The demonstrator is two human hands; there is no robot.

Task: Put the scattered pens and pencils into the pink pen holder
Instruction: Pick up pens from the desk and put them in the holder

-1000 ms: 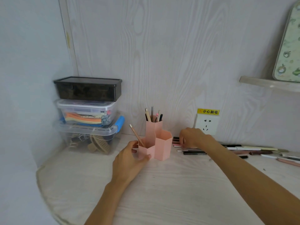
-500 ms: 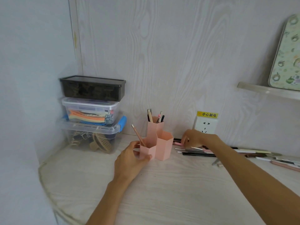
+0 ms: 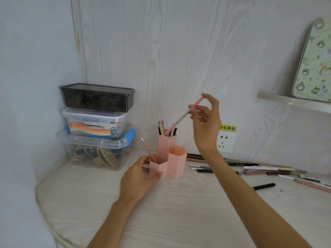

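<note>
up from the scattered pens (image 3: 232, 168) on the surface, the right hand (image 3: 206, 120) now pinches a pink pen (image 3: 186, 114), slanting toward 7 o'clock, tip over the pink pen holder (image 3: 170, 158) that the left hand (image 3: 141, 176) grips.

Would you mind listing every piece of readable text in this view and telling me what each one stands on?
"小心触电": black characters on the yellow sticker on the wall, just above the white socket.
Black pen on the desk: pale print on the barrel, too small to read.
Tray on the shelf: printed pattern only, no words.
Nothing else carries legible text.
</note>
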